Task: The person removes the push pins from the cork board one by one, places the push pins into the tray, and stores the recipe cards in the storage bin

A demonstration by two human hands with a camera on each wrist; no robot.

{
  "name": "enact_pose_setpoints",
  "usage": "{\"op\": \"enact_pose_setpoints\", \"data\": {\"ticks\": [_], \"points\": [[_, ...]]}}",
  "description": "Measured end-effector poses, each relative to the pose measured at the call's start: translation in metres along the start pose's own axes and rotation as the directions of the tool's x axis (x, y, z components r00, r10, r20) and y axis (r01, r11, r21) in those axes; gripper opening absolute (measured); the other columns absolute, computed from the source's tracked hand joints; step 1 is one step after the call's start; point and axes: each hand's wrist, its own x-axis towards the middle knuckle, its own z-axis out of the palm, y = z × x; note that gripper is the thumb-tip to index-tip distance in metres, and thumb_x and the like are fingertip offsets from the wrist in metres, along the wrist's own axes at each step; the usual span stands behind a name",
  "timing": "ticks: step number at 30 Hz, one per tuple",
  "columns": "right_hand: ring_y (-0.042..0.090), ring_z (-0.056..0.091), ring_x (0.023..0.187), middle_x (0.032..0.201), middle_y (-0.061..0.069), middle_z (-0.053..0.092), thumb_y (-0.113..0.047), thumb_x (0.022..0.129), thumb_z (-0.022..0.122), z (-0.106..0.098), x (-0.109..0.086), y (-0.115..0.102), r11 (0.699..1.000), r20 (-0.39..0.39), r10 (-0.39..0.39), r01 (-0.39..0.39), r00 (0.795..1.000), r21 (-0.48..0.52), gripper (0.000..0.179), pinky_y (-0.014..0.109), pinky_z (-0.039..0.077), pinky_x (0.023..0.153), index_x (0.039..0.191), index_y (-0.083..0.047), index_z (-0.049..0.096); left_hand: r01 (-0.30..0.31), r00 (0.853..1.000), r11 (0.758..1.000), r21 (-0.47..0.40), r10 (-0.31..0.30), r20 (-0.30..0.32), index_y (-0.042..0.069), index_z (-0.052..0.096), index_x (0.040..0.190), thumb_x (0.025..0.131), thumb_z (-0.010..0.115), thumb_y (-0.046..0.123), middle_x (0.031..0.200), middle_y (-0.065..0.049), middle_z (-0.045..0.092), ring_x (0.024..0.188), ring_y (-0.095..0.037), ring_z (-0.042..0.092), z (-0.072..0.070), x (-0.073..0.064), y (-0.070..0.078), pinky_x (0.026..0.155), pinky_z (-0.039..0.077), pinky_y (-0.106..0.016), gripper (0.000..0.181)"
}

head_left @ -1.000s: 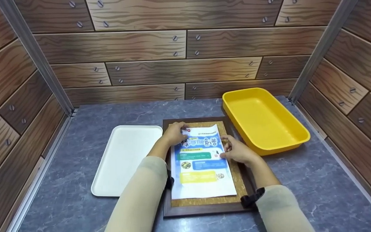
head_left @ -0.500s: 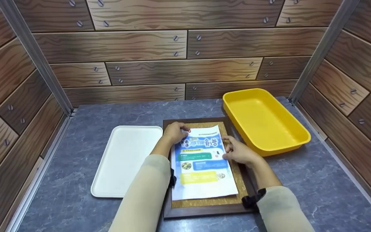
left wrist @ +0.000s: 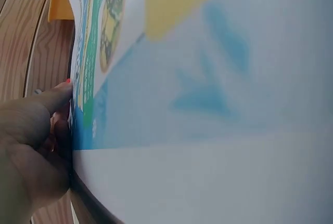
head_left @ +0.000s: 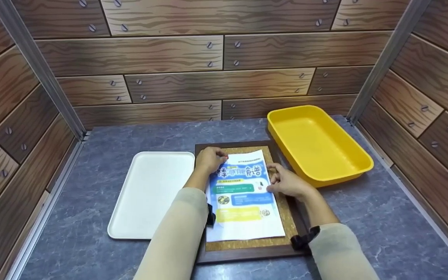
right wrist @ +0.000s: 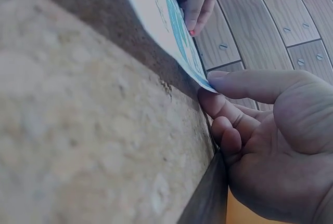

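A printed poster sheet [head_left: 245,229] lies on a cork board [head_left: 292,221] with a dark brown frame. At the sheet's upper left corner, my left hand [head_left: 209,160] pinches a small red push pin [right wrist: 192,33], mostly hidden by the fingers. The pin's red end [left wrist: 68,80] also peeks out past the thumb in the left wrist view. My right hand [head_left: 289,182] pinches the sheet's right edge between thumb and forefinger. In the right wrist view, that edge is lifted slightly off the cork, and the other fingers of the right hand [right wrist: 281,141] curl beside the board.
Left of the board lies a shallow white tray [head_left: 154,194]. A deep yellow bin [head_left: 317,144] stands at the back right, close to the board's frame. Wood-patterned walls [head_left: 169,54] enclose the grey marbled tabletop [head_left: 80,217] at the back and sides.
Both hands stay almost in place. The left hand's fingers have shifted slightly at the sheet's upper left corner around the red pin; the right hand keeps its pinch on the edge.
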Motion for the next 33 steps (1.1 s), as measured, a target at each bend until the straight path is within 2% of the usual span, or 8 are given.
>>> {"op": "enact_pose_setpoints", "data": {"ticks": [6,15,33], "points": [[0.017,0.05,0.077,0.087,0.002,0.055,0.001,0.094,0.074,-0.001,0.0004,-0.0019,1.0,-0.002,0.008,-0.008,1.0,-0.004,0.085,0.026,0.042,0.067,0.165,-0.001,0.028,0.006,1.0,1.0,-0.022,-0.006,-0.008,0.019,0.084,0.106,0.102,0.077,0.029,0.113,0.0,0.083,0.11,-0.024,0.072,0.0009,0.0002,-0.0001,0.109,0.054,-0.045,0.012],[0.015,0.049,0.074,0.086,0.002,0.055,-0.001,0.095,0.073,-0.0001,-0.0016,-0.0012,1.0,0.005,0.001,-0.001,1.0,-0.005,0.084,0.026,0.041,0.066,0.166,-0.002,0.028,-0.032,0.998,0.999,0.009,0.033,-0.046,0.018,0.083,0.101,0.101,0.079,0.029,0.108,0.0,0.083,0.104,-0.023,0.073,0.0009,-0.005,-0.0002,0.102,0.056,-0.044,0.011],[0.016,0.051,0.077,0.087,0.002,0.055,0.001,0.097,0.071,0.0001,-0.0016,0.0002,1.0,0.013,-0.014,0.014,1.0,-0.009,0.086,0.026,0.042,0.068,0.167,0.0,0.022,-0.009,1.0,1.0,0.022,0.009,-0.013,0.02,0.082,0.102,0.103,0.075,0.031,0.108,0.0,0.082,0.1,-0.021,0.07,0.003,-0.0035,-0.0001,0.101,0.056,-0.044,0.013]]}}
